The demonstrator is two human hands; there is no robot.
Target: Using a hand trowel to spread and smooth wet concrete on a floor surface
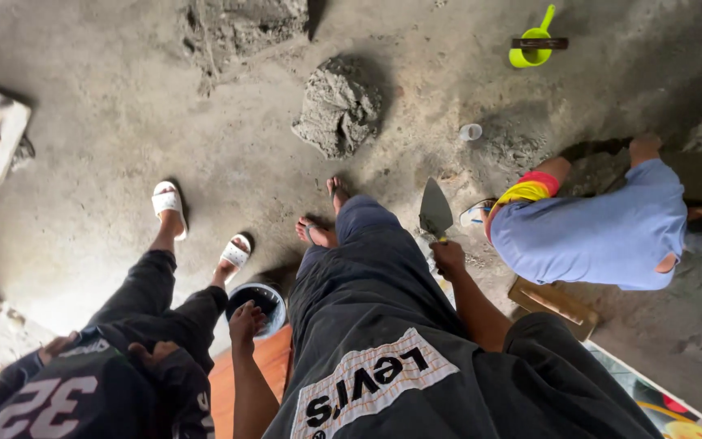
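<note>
Right hand on a trowel, left hand at a bucket rim, concrete floor below.

The right hand is clamped around the handle of a steel pointed masonry trowel, whose blade points away from the person, above the grey concrete floor. The left hand rests with curled fingers on the rim of a round dark bucket with a pale blue edge; whether it grips the rim cannot be determined. A heap of grey mortar lies ahead of the feet. To the right, a person in a light blue shirt bends over. A lime-green plastic scoop lies beyond.
</note>
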